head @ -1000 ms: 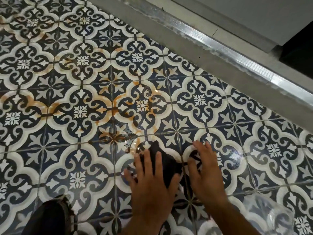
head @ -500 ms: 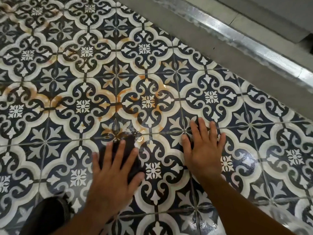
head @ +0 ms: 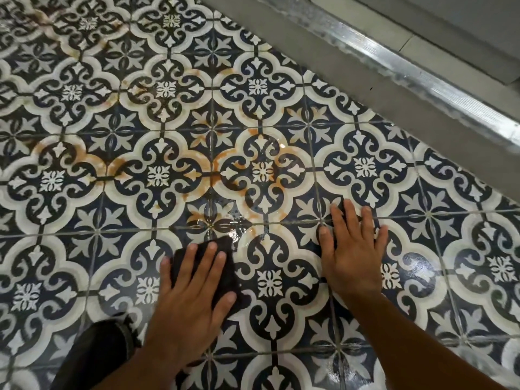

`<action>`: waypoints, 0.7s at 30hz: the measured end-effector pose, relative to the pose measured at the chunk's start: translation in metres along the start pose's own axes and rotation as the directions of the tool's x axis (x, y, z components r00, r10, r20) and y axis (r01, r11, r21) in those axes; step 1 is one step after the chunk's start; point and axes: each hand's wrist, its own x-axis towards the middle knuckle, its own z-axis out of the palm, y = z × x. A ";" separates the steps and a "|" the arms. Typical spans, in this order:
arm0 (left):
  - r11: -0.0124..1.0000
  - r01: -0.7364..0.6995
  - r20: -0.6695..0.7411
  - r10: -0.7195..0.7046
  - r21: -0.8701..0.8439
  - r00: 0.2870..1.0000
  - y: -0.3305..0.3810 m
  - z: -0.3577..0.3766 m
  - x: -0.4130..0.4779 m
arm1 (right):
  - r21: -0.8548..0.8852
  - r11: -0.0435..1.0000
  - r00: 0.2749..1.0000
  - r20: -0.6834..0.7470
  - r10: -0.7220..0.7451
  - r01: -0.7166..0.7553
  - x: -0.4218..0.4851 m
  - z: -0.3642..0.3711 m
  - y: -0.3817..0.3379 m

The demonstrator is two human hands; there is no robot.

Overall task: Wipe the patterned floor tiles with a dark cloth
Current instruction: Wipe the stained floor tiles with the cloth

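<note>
The floor is laid with blue-and-white patterned tiles (head: 365, 167), several of them streaked with orange-brown stains (head: 219, 167). A wet shiny patch (head: 225, 220) lies just beyond the dark cloth (head: 225, 246). My left hand (head: 191, 302) presses flat on that cloth, fingers spread, covering most of it. To its right, my right hand (head: 351, 254) rests flat on a bare tile with fingers apart and holds nothing.
A grey sill (head: 295, 52) with a metal door track (head: 422, 77) runs diagonally along the upper right edge of the tiles. A dark-clothed knee (head: 92, 356) shows at the lower left. Stained tiles stretch to the left and far side.
My left hand slid the cloth leftward, away from the right hand, toward the wet stained spot. My right hand moved forward and lies flat on the tile.
</note>
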 end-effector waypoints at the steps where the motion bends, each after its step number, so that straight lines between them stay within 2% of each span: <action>1: 1.000 0.009 -0.001 -0.009 0.020 1.000 -0.012 -0.001 0.001 | 0.013 1.000 1.000 0.005 0.013 -0.013 0.000 0.000 -0.002; 5: 0.995 0.101 -0.037 -0.100 0.013 0.994 -0.021 -0.010 0.023 | 0.111 0.987 0.993 -0.017 0.121 -0.118 0.003 0.001 -0.016; 7: 0.989 0.150 -0.051 -0.150 -0.011 0.987 -0.013 -0.010 0.024 | 0.085 0.984 0.987 -0.023 0.157 -0.154 0.004 0.005 -0.021; 12: 0.995 0.100 -0.016 -0.100 0.008 0.995 -0.034 0.000 -0.005 | 0.032 0.985 0.984 -0.057 0.170 -0.168 0.005 0.012 -0.022; 15: 0.969 0.247 -0.030 -0.247 -0.019 0.969 -0.057 -0.006 0.007 | 0.039 0.985 0.983 -0.069 0.168 -0.165 0.004 0.012 -0.021; 18: 0.913 0.403 -0.065 -0.406 -0.060 0.911 -0.055 -0.015 0.044 | 0.043 0.985 0.983 -0.071 0.167 -0.165 0.004 0.012 -0.022; 21: 0.894 0.439 -0.076 -0.445 -0.087 0.892 -0.037 -0.020 0.066 | 0.043 0.986 0.984 -0.071 0.166 -0.163 0.004 0.011 -0.023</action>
